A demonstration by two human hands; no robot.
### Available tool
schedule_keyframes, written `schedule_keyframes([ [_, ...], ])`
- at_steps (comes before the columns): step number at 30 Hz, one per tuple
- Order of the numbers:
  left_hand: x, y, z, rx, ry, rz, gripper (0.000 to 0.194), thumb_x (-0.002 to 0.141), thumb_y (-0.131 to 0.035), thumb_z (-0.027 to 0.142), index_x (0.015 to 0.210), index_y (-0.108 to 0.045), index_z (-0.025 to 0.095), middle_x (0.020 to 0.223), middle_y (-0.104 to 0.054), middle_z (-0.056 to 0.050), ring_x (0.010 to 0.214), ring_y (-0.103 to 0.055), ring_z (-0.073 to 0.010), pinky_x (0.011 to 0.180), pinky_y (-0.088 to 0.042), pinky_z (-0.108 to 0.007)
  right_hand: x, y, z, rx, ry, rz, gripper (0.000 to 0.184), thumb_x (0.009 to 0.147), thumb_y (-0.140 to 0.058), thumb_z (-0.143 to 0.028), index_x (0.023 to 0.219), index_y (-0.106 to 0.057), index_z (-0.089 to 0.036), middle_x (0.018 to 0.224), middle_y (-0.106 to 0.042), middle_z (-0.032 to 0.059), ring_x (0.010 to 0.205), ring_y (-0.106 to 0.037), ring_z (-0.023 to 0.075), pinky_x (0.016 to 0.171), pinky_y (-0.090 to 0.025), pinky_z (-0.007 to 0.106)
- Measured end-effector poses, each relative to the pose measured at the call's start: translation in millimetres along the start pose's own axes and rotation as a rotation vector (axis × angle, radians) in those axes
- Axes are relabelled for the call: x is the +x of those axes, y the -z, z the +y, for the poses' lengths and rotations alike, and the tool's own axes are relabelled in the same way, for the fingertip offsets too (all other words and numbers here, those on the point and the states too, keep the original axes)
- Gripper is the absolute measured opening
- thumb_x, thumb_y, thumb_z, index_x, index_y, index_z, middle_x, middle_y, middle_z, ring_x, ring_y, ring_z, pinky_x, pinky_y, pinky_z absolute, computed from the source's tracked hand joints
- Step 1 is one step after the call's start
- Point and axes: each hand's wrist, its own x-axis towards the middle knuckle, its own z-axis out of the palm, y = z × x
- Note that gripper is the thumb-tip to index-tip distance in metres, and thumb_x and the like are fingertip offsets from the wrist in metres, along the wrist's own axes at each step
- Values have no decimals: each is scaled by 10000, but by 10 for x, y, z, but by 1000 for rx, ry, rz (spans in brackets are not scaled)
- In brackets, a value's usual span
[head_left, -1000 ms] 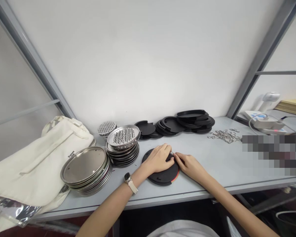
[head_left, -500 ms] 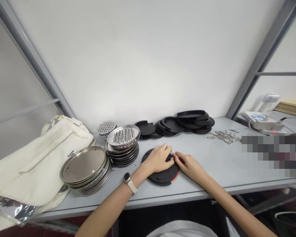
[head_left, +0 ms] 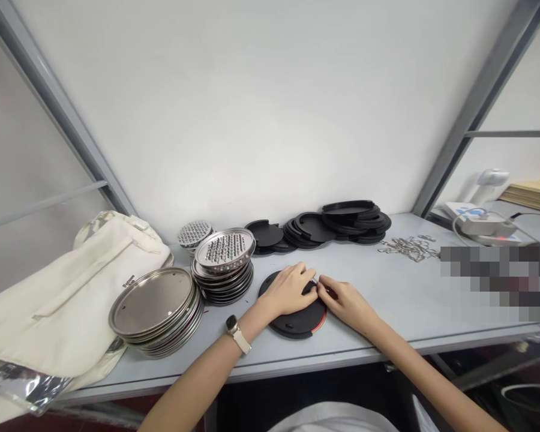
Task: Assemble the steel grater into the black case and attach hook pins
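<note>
Round, black, plastic-looking disc [head_left: 292,326] near the grey tabletop's [head_left: 414,300] front edge. Left hand [head_left: 288,290] laid over it, palm down (whether its fingers grip, I can't tell); right hand [head_left: 343,302], thumb and fingertip clamped on small silver metal clip [head_left: 314,280] at disc's far-right rim.

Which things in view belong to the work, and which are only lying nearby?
Probably work: black disc under left hand; metal piece at right hand; stacked black discs; wire pieces; metal plates; grater plates.

Apparently lying nearby: cream bag; white box; yellowish stack.
</note>
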Motion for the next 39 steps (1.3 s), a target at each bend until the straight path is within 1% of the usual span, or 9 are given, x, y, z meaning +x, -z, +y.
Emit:
schedule_keyframes([
  [10, -2, -5, -13, 0, -30, 11, 91, 863, -459, 268, 911, -479, 193, 876, -493, -35, 790, -513, -183, 740, -410, -304, 7, -6, 20, 29, 13, -14, 248, 905, -323, -325, 687, -389, -230, 556, -479, -35, 477, -430, 124, 509, -306, 226],
  [16, -5, -7, -13, -9, -31, -4, 86, 871, -443, 268, 901, -461, 189, 892, -534, -45, 809, -537, -196, 746, -409, -308, 5, 3, 4, 44, 13, -29, 260, 910, -319, -335, 680, -375, -228, 559, -476, -32, 486, -432, 126, 513, -302, 231],
  [18, -10, -9, -14, -6, -26, -22, 96, 881, -425, 276, 912, -450, 188, 859, -560, -43, 784, -556, -201, 716, -409, -307, 4, 7, 0, 50, 15, -33, 257, 909, -329, -332, 680, -378, -226, 562, -478, -33, 489, -428, 121, 514, -300, 230],
  [21, -14, -12, -19, 4, -7, -72, 130, 897, -394, 301, 947, -428, 187, 775, -591, -33, 710, -585, -211, 627, -400, -297, 2, 8, 1, 52, 18, -38, 250, 905, -336, -320, 682, -393, -220, 564, -482, -32, 487, -420, 113, 513, -296, 231],
  [23, -13, -7, -24, 19, 1, -97, 150, 900, -386, 318, 965, -416, 186, 767, -609, -32, 691, -602, -221, 596, -394, -293, 2, 3, 9, 44, 15, -40, 249, 903, -337, -317, 685, -407, -218, 552, -476, -35, 477, -410, 111, 506, -291, 230],
  [30, -13, 67, -47, 55, -19, -171, 198, 897, -373, 318, 1044, -377, 185, 782, -630, -40, 719, -626, -236, 612, -423, -301, 9, -27, 48, 24, 17, -41, 250, 913, -332, -327, 692, -383, -221, 562, -477, -36, 481, -416, 115, 514, -282, 230],
  [39, -12, 74, -35, 81, -13, -166, 169, 884, -387, 308, 1002, -378, 187, 743, -618, -31, 688, -624, -234, 597, -426, -297, 7, -37, 63, -18, 26, -53, 230, 924, -300, -296, 718, -375, -226, 559, -460, -30, 479, -438, 132, 517, -281, 240],
])
